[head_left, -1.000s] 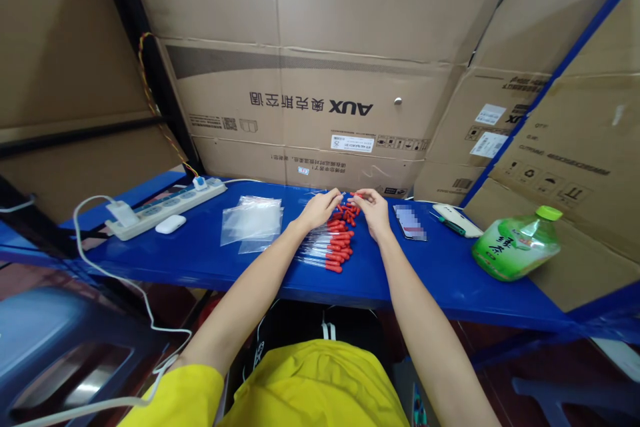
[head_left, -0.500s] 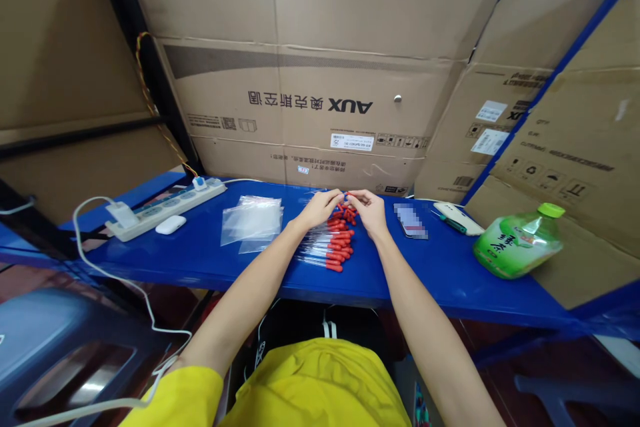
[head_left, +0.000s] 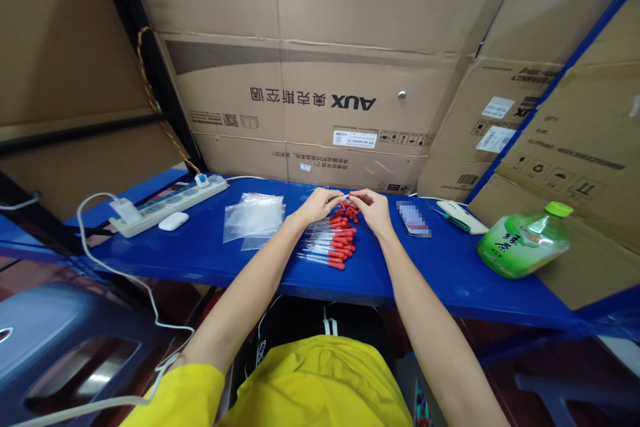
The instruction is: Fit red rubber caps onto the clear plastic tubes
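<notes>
The right hand [head_left: 374, 209] pinches a small red bulb [head_left: 354, 194] at its fingertips, close by the left hand [head_left: 321, 205], whose fingertips are together, on what I can't tell. Loose red bulbs [head_left: 351, 213] lie just beneath; red-ended clear tubes [head_left: 327, 245] lie nearer the person.

This looks like a makeshift workshop: a blue bench [head_left: 440, 273] walled along its back edge and both ends with cardboard [head_left: 325, 7], part of it printed AUX. Droppers [head_left: 336, 240] in a row and loose red bits [head_left: 351, 213] at mid-bench point to small-parts handwork. A power strip [head_left: 173, 201] near the back left corner fits too.
</notes>
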Demonstrator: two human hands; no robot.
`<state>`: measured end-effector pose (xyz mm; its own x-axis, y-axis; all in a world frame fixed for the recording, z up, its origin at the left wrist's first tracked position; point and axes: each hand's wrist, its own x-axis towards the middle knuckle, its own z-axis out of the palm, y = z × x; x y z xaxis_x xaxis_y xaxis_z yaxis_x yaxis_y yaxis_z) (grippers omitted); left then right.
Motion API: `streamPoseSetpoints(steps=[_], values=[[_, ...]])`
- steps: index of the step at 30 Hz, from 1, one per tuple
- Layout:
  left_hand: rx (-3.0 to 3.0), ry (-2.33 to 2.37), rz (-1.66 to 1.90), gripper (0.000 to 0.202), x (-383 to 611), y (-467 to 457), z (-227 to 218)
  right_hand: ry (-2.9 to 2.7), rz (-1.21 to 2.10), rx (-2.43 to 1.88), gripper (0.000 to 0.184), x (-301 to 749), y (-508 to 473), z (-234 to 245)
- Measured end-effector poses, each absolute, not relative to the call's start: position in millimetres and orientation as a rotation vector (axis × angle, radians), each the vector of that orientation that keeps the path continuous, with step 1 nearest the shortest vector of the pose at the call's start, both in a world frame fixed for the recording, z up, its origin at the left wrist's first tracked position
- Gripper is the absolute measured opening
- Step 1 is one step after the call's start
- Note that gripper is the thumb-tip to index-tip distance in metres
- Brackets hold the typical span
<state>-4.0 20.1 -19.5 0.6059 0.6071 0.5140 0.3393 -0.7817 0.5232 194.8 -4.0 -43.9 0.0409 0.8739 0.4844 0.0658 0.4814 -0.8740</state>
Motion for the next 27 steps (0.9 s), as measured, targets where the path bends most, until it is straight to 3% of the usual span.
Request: streamPoseSetpoints(steps=[13, 27], values=[[2.655, 0.787, 0.874, 0.036, -8.5, 27.3, -23.3, -1.783, 0.563, -1.006, 0.023, 208.1, 5.4, -36.4], [2.659, 0.803, 0.994, 0.038, -12.1, 32.1, -28.8, -1.547, 0.842, -0.947, 0.038, 222.3, 1.3, -49.0]])
